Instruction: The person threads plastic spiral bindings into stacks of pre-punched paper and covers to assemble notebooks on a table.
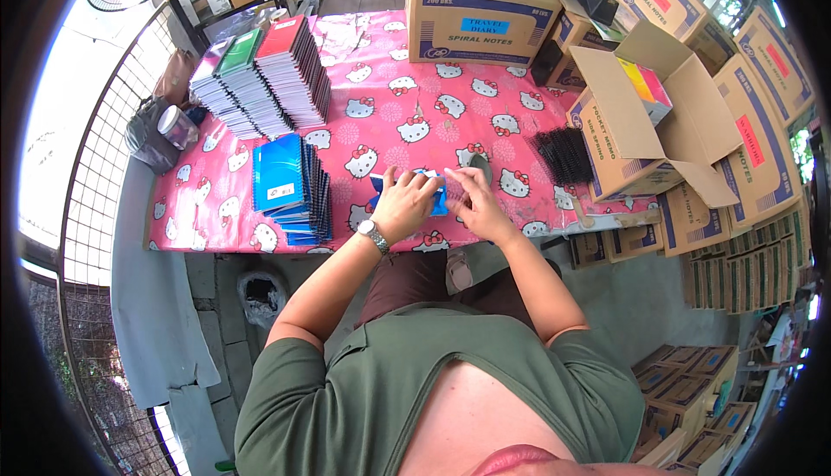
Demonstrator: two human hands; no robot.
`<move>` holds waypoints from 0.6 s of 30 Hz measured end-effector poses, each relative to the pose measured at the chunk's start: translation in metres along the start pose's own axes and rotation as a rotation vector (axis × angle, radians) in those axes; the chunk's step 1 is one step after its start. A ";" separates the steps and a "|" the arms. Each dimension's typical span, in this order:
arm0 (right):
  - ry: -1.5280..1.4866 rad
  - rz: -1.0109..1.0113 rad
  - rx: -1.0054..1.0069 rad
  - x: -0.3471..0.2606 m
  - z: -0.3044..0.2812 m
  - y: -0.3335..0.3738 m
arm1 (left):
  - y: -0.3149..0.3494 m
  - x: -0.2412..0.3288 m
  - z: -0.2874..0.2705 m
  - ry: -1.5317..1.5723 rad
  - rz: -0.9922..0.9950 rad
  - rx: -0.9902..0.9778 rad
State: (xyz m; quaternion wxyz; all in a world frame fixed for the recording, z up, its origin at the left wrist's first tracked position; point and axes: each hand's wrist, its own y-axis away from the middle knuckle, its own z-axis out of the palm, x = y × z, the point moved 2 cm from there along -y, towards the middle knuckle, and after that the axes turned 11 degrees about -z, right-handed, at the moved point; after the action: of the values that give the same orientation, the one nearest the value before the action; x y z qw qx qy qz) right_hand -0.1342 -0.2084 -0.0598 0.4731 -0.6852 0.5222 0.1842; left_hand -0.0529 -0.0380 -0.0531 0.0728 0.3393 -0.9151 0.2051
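Note:
A small blue notebook [440,205] lies near the table's front edge, mostly covered by my hands. My left hand [405,206], with a silver watch at its wrist, rests over it and holds it, fingers bent. At the notebook's right edge, my right hand [479,208] has thumb and fingers drawn close together; whatever is between them is too small to make out. Just beyond the right fingers sits a grey ring-shaped object [479,164]. To the left stands a stack of blue spiral notebooks [281,177].
Taller notebook stacks, purple, green [242,52] and red [281,36], stand at the back left beside a clear jar [177,128]. Black spiral coils [563,156] lie by an open carton [623,143] on the right. A closed carton [476,26] occupies the back of the pink tablecloth [363,134].

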 end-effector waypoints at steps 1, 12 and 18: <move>0.024 0.005 -0.006 -0.003 -0.002 -0.002 | 0.000 0.002 0.000 -0.019 0.005 -0.010; 0.177 0.169 -0.315 0.114 -0.032 -0.027 | -0.004 -0.007 0.003 0.089 0.028 -0.164; 0.251 0.153 -0.479 0.114 -0.037 -0.034 | 0.012 -0.013 -0.003 -0.001 -0.177 0.058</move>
State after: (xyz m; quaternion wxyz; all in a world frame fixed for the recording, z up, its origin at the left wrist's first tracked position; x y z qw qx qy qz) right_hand -0.0691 -0.3010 -0.1119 0.2138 -0.7538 0.5684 0.2510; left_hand -0.0510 -0.0212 -0.0574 0.0804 0.4211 -0.8753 0.2239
